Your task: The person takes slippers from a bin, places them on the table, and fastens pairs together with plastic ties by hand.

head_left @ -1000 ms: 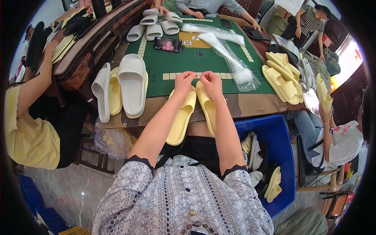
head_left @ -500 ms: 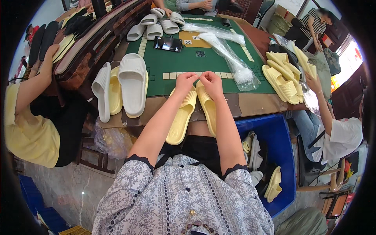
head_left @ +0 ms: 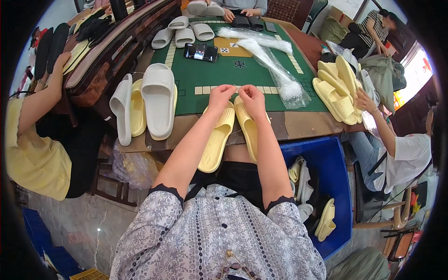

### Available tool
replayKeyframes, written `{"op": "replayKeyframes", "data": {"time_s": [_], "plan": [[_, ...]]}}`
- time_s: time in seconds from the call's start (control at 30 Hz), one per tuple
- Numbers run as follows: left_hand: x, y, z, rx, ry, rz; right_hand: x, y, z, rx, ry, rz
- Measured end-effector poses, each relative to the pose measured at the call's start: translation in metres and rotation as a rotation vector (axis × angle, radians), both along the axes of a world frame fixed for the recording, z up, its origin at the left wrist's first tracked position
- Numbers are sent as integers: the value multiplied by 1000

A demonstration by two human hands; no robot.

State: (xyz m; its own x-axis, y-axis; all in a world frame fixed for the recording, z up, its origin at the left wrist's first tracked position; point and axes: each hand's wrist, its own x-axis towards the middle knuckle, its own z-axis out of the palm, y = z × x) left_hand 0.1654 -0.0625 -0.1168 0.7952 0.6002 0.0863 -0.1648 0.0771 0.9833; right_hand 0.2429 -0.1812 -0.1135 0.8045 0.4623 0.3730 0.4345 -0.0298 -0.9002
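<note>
My left hand [head_left: 221, 99] and my right hand [head_left: 252, 100] are nearly touching at the table's front edge, fingertips pinched. Between them is a thin pale strand, barely visible. Below my left hand lies a yellow slide slipper [head_left: 217, 143], its sole toward me. A second yellow slipper [head_left: 247, 125] sits beneath my right hand and forearm, partly hidden. A fine line shows between the two slippers. Left of them stand a grey slipper pair [head_left: 157, 105] and a yellow slipper [head_left: 137, 112] tucked among it. Clear bags of thin white strands [head_left: 275, 70] lie beyond my hands.
A green mahjong mat [head_left: 196, 74] with white tiles covers the table. A phone [head_left: 200, 52] and grey slippers [head_left: 185, 37] are farther back. Yellow slippers [head_left: 332, 95] pile at right, by a co-worker's hand [head_left: 366, 100]. A blue bin [head_left: 343, 196] with slippers stands below right.
My hands and slippers stay nearly still. At right, a co-worker's hand has lowered a yellow slipper onto the pile. Across the table, grey slippers are lifted away and a dark pair appears by a person's hands.
</note>
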Motion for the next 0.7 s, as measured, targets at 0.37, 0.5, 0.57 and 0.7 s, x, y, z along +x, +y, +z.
{"op": "replayKeyframes", "data": {"time_s": [0.37, 0.5, 0.57, 0.7], "plan": [[1, -2, -8, 110, 4, 45, -2, -2, -1, -41, -28, -1], [1, -4, -8, 168, 3, 62, 1, -2, -5, -37, -50, -15], [2, -4, -10, 193, 22, 62, 0, -2, -4, -56, -41, -15], [1, -3, -15, 294, 9, 92, -4, -2, 1, -71, -58, -12]]}}
